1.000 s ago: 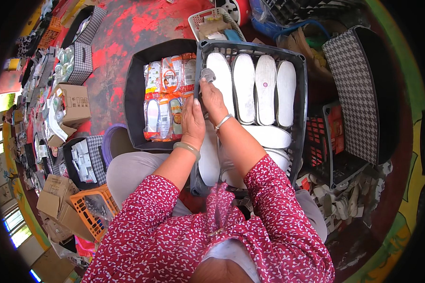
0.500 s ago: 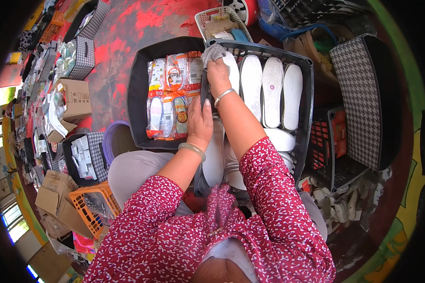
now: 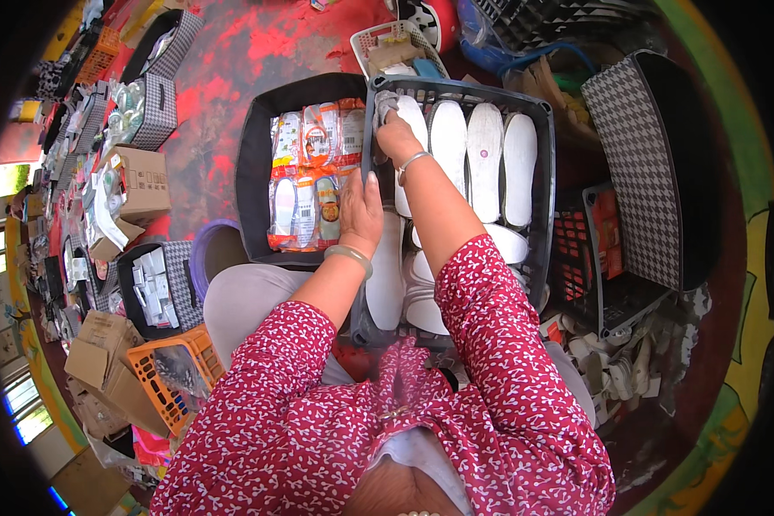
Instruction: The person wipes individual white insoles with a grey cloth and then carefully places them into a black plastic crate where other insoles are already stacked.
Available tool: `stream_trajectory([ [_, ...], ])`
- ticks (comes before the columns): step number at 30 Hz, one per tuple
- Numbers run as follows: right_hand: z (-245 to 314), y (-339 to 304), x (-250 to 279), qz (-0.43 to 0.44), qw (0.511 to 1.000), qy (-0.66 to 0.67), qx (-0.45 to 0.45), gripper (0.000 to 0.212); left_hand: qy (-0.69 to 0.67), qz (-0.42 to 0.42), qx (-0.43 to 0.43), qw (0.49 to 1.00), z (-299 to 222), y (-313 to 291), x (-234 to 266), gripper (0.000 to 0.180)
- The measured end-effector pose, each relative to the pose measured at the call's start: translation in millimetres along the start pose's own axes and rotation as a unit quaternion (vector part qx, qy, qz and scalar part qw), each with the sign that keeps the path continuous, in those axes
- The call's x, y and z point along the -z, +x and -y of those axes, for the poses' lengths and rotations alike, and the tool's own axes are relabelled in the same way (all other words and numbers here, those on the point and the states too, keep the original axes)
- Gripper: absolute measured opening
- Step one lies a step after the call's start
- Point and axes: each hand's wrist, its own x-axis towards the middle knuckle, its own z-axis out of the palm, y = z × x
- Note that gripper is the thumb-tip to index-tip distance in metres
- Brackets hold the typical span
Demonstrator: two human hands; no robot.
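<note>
Cloth [image 3: 386, 105] (in right hand [image 3: 396, 138]) now inside crate [image 3: 464, 89].

The dark crate [image 3: 548, 155] is showing hard plastic, while the insoles [image 3: 484, 181] are looking matt (almost felt-like in surface). The packets [image 3: 305, 206] are gleaming in glossy plastic film, the rag [image 3: 385, 105] is showing crumpled cloth, and the bracelet [image 3: 410, 162] is shining like smooth metal.
</note>
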Motion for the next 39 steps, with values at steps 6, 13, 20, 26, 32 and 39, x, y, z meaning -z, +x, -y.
stream_trajectory([
  [6, -16, -40, 2, 0.024, 0.985, -0.128, 0.11, 0.031, 0.02, 0.004, 0.022, 1.0, 10, -1, -4, 0.051],
  [13, -5, -29, 4, -0.124, 0.979, -0.048, 0.152, 0.029, 0.001, 0.021, 0.038, 0.999, 8, -3, 0, 0.052],
  [20, -15, 42, -2, -0.094, 0.986, -0.112, 0.081, 0.039, 0.011, 0.042, 0.035, 0.998, -5, 1, 2, 0.05],
  [26, 44, 1, 69, 0.015, 0.954, 0.282, -0.098, 0.028, -0.044, 0.018, 0.039, 0.998, 18, -6, 3, 0.049],
  [32, -15, -42, 82, 0.045, 0.752, 0.657, -0.031, 0.029, -0.046, 0.021, 0.042, 0.998, 17, -4, -2, 0.05],
  [39, -10, -7, 6, -0.152, 0.969, 0.146, 0.127, 0.028, -0.033, 0.023, 0.036, 0.999, 7, -3, 3, 0.05],
])
